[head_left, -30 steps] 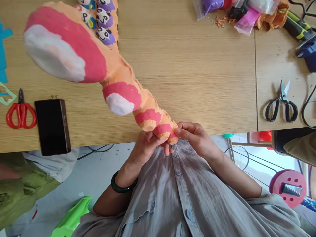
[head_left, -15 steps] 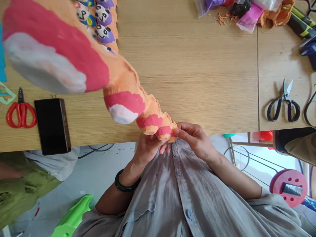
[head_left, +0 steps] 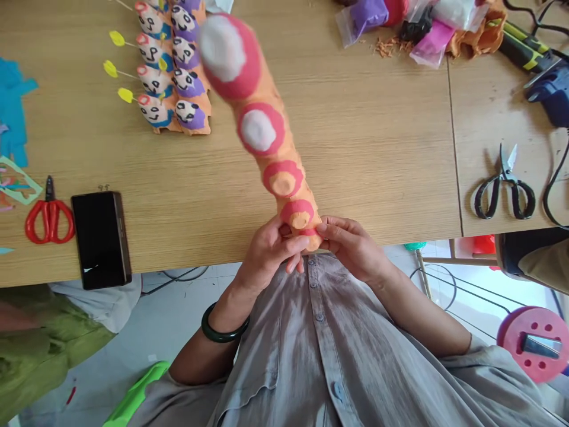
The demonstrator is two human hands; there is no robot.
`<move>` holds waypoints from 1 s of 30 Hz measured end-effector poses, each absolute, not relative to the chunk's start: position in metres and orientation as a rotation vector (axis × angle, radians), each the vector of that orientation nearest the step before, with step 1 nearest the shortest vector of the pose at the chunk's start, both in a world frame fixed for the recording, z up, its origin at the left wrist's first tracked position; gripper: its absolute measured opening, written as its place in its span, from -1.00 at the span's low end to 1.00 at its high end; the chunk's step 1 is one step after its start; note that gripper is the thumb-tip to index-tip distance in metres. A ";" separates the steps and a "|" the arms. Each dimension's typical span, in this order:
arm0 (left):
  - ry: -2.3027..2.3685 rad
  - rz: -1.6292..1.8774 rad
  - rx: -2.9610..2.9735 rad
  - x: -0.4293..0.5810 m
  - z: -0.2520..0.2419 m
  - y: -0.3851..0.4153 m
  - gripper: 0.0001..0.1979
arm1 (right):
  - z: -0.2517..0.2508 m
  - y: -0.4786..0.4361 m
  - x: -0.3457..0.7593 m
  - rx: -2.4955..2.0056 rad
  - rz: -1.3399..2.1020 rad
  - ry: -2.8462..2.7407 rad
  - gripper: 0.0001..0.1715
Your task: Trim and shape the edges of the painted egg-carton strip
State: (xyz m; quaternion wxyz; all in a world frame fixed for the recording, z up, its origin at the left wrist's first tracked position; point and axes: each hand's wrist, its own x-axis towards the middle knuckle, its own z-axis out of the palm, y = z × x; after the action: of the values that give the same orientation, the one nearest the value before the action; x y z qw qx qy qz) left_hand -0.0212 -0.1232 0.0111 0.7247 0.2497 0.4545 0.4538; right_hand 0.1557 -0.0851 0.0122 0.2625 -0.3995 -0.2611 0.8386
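Head view: hands [head_left: 271, 252] around an apparently clay orange tube [head_left: 296, 198]

Our left hand [head_left: 271, 252] and right hand [head_left: 351, 246] hide the lower end of the painted orange tube [head_left: 278, 142], and its upper end is blurred. The picture's top edge cuts off the rows of little panda figures [head_left: 189, 77] and the purple bag [head_left: 367, 18] near the bench's far side. The right edge cuts off the blue tool [head_left: 549, 89]. Below the bench, the bottom edge cuts off a green plastic piece [head_left: 137, 394], and we cannot tell what it is.
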 end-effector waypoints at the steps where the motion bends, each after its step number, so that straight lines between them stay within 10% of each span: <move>1: 1.011 1.000 0.556 -0.018 0.013 -0.117 -0.68 | 0.011 -0.081 0.157 -1.081 2.262 -0.696 -0.62; 30: 0.855 1.150 0.671 0.001 -0.008 0.044 -0.60 | -0.023 0.093 0.186 -0.589 2.213 -0.785 -0.63</move>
State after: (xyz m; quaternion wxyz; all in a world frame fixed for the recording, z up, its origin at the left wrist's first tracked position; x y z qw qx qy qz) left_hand 0.0012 0.0439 -0.0077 0.7030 0.3016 0.3842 0.5168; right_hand 0.1857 0.0929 -0.0232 0.3527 -0.2275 -0.3034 0.8555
